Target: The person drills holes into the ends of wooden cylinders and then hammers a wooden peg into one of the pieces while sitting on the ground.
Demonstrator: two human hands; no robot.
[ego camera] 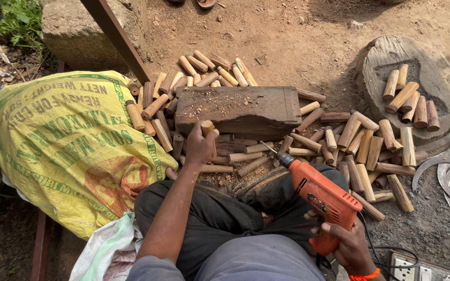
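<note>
Against wooden block (238,110), left hand (200,148) grips peg (208,128).

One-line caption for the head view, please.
Seated person's left hand holds a wooden peg against a wooden block; right hand grips an orange drill.

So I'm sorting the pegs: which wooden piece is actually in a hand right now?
The short wooden peg gripped upright in the left hand, against the dark wooden block. All other pegs lie loose on the ground or the stump.
</note>
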